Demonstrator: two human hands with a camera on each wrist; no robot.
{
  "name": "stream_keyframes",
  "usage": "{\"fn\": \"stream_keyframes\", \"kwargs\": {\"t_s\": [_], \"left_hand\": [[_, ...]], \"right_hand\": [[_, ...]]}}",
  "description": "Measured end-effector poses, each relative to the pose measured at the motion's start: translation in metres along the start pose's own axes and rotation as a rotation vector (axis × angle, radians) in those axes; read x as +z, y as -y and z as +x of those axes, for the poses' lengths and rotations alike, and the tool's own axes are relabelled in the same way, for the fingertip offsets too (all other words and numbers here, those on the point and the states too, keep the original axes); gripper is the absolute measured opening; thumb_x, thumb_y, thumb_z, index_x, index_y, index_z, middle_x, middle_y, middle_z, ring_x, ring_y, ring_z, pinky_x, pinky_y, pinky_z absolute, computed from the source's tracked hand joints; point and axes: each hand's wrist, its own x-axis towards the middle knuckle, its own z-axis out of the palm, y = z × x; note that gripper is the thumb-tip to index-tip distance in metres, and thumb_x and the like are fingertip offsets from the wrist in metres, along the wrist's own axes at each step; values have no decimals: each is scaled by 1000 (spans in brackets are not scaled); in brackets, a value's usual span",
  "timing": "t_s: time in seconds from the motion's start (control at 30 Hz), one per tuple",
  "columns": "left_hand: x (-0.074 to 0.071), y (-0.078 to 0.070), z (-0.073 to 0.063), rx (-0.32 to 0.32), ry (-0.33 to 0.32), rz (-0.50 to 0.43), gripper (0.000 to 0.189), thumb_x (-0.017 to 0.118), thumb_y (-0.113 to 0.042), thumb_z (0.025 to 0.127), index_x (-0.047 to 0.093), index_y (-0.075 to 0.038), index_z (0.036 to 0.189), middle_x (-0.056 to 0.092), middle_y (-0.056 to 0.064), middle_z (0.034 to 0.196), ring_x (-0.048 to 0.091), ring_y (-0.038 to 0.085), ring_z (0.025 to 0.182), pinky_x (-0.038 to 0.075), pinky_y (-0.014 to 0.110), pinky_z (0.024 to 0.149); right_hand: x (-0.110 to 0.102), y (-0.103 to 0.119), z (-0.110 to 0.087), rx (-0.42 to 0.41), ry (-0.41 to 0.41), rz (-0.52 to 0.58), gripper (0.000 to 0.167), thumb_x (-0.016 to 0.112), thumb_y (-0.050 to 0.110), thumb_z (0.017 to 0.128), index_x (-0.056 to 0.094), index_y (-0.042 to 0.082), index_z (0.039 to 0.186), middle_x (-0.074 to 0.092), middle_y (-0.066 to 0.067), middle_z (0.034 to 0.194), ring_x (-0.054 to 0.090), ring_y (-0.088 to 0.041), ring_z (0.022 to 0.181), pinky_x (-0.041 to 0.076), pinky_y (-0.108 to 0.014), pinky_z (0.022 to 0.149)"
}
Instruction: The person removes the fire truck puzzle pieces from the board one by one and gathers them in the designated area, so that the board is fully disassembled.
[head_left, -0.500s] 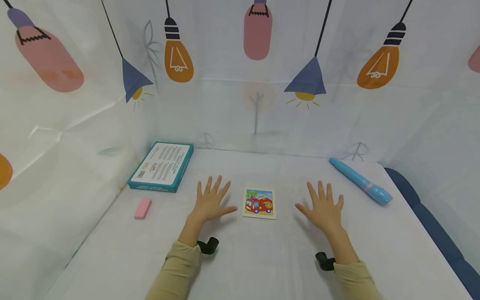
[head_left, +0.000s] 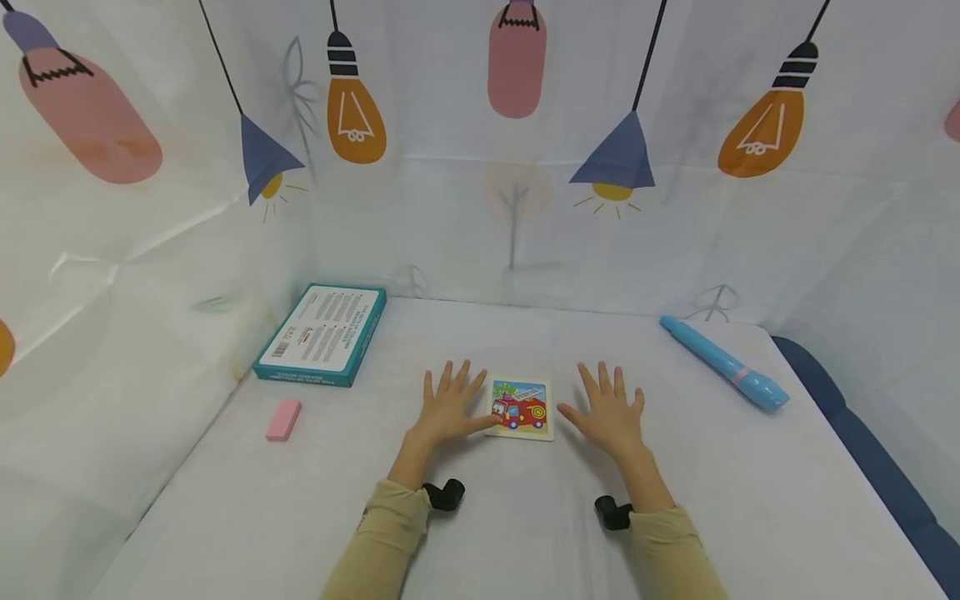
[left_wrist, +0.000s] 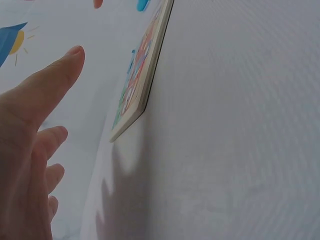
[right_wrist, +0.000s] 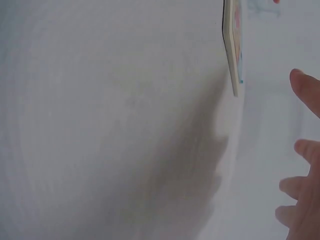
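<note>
A small square picture puzzle [head_left: 522,408] with a red fire truck and a pale border lies flat on the white table, between my hands. My left hand [head_left: 446,412] hovers at its left side with fingers spread; in the head view the thumb overlaps the puzzle's left edge. The left wrist view shows that thumb [left_wrist: 55,82] apart from the puzzle [left_wrist: 142,65], above the table. On the other side my right hand [head_left: 611,417] is held up, fingers spread, a short gap from the puzzle's right edge. Neither hand holds anything.
At the back left lies a teal-edged box [head_left: 322,333] with a printed white face. A pink eraser-like block [head_left: 283,420] sits nearer on the left. Toward the right edge rests a light blue tube-shaped object [head_left: 723,362]. A white printed curtain [head_left: 450,225] encloses the table.
Both hands have moved inward toward the puzzle, the left hand to the right and the right hand to the left. The puzzle and other objects stay where they were.
</note>
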Motion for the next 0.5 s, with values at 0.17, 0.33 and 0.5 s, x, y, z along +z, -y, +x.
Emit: {"fn": "stream_keyframes", "kwargs": {"t_s": [0.17, 0.33, 0.5], "left_hand": [[9, -7, 9, 15, 12, -28, 81, 55, -61, 81, 30, -21, 146, 17, 14, 153, 7, 40, 139, -2, 62, 106], [19, -13, 15, 13, 26, -60, 76, 55, -61, 81, 34, -24, 144, 21, 15, 151, 9, 41, 139, 0, 63, 106], [23, -19, 17, 3, 31, -122, 70, 56, -58, 81, 42, -24, 140, 23, 17, 150, 10, 42, 138, 0, 63, 105]], "right_hand": [[6, 12, 8, -4, 31, 28, 81, 55, 54, 84, 24, 12, 147, 16, -23, 150, 6, -46, 137, 6, -70, 101], [13, 21, 15, -9, 86, 128, 74, 57, 46, 86, 29, 12, 145, 25, -24, 147, 14, -48, 134, 11, -71, 98], [15, 29, 21, -5, 121, 232, 61, 61, 33, 86, 40, 13, 140, 40, -19, 141, 29, -45, 130, 20, -69, 95]]}}
